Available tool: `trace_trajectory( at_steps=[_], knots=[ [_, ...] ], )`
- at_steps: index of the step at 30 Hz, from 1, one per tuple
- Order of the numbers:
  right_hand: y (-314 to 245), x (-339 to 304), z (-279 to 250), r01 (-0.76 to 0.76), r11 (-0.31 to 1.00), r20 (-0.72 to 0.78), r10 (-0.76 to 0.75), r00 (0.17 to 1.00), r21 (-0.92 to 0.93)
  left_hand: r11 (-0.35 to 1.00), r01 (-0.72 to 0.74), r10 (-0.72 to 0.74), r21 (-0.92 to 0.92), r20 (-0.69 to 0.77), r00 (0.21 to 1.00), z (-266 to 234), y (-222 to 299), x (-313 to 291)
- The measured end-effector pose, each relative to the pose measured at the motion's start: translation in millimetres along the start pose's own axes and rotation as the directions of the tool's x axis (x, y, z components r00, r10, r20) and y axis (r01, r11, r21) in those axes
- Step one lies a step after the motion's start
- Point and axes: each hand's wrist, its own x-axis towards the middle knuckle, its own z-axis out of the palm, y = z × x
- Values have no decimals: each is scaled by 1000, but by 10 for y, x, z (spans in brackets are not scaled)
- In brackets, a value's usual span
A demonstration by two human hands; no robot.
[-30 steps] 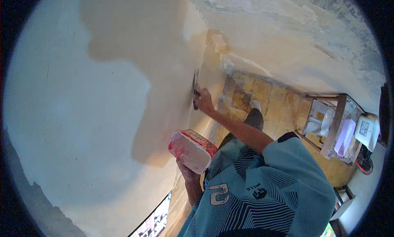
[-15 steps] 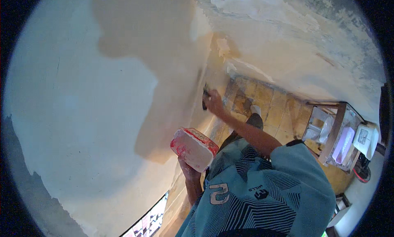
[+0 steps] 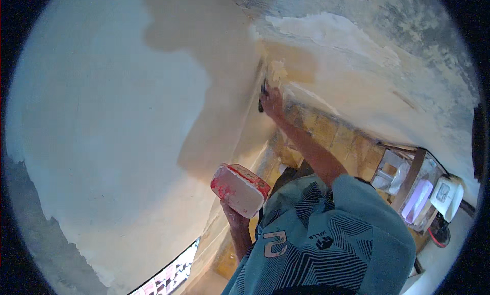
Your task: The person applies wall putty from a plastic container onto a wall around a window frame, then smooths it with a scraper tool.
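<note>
My left hand [image 3: 236, 216] grips a red and white plastic tub [image 3: 240, 192] from below. White paste and red smears show on the tub, which is tilted beside the wall. Farther off, my right hand [image 3: 272, 102] is closed around a dark putty knife [image 3: 261, 102] held against the pale left wall [image 3: 127, 116], close to the corner. Its blade is hard to make out. Near that hand, a rough light patch [image 3: 278, 71] marks the adjoining wall.
At the right stands a wooden-framed rack [image 3: 411, 182] with a lilac container [image 3: 417, 200] and a white kitchen scale [image 3: 446, 197]. Yellowish floor tiles [image 3: 326, 131] lie below the far wall. A bright panel [image 3: 168, 272] sits low on the left. My shadow falls across the left wall.
My right hand has moved the putty knife farther away along the wall, toward the corner. The tub in my left hand stays nearly in place. The view has shifted slightly.
</note>
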Motion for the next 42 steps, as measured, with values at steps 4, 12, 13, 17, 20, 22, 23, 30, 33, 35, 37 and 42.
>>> trace_trajectory(
  at_steps=[4,12,13,17,20,22,23,30,33,35,37,42],
  knots=[
    [95,377,207,-154,975,170,127,977,159,999,-38,37,-4,-36,999,271,3,-110],
    [-734,82,-288,-362,911,448,243,860,200,988,-69,56,-142,-92,994,350,-74,-192],
    [-771,203,-348,-355,913,451,237,861,199,988,-73,57,-139,-120,991,378,-94,-210],
    [-1047,743,-386,-372,872,441,211,872,317,981,-70,53,-183,-97,994,440,-143,-236],
    [-1284,800,-364,-540,696,475,314,822,473,974,-87,68,-208,-98,993,385,-218,-217],
    [-1125,787,-363,-208,915,306,100,947,344,963,-115,91,-246,-104,990,354,-283,-217],
    [-839,779,-280,-61,945,228,-15,974,322,962,-111,89,-250,-96,991,404,-286,-205],
    [-912,1142,-865,-648,601,582,342,738,468,951,-117,101,-287,-72,992,336,-359,-216],
    [-864,1103,-969,-606,634,572,296,765,481,953,-124,106,-276,-78,991,330,-368,-178],
    [-871,1079,-1030,-608,607,577,282,766,512,952,-138,118,-273,-89,989,341,-365,-164],
    [-910,1130,-1152,-590,645,539,311,783,486,953,-164,146,-253,-90,985,411,-360,-208],
    [-844,1488,-1215,-556,746,684,189,704,366,955,-133,116,-266,-79,990,308,-390,-174]
  ],
)
